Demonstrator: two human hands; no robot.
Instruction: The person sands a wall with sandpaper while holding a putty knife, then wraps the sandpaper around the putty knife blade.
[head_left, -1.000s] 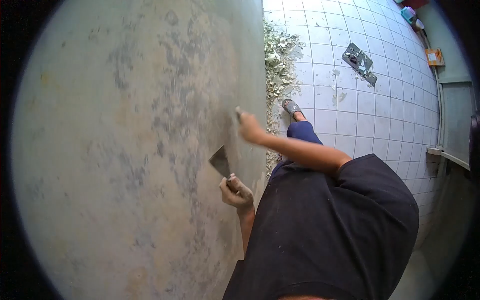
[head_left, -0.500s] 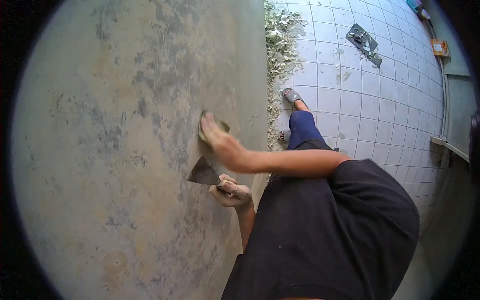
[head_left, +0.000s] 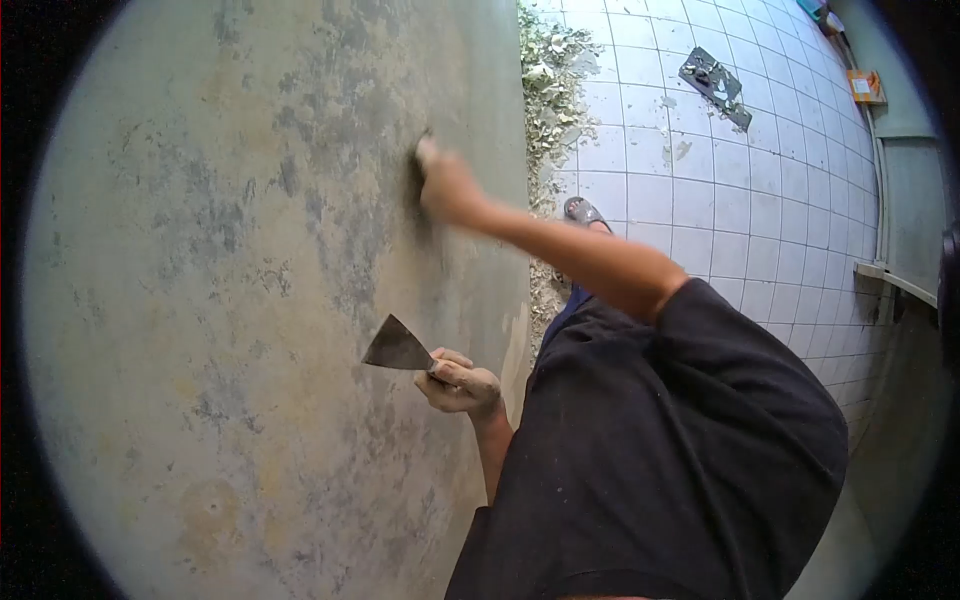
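My left hand (head_left: 458, 383) holds a putty knife (head_left: 397, 346) by its handle. The broad dark blade fans out towards the wall (head_left: 200, 300). My right hand (head_left: 448, 185) presses on the wall farther up the view and is smeared by motion. A thin olive-coloured sheet lay under its fingers a moment ago; now the hand and a dark shadow mostly hide it. Grey and bluish patches mottle the plastered wall surface around both hands.
Pale flakes and scrapings (head_left: 555, 90) lie heaped along the foot of the wall. White floor tiles (head_left: 660, 200) carry a dark debris-strewn board (head_left: 716, 86). An orange box (head_left: 866, 86) stands at the far right. My sandalled foot (head_left: 584, 212) is near the scrapings.
My right hand has slid up the view along the wall, away from the putty knife. The left hand and the knife have barely shifted.
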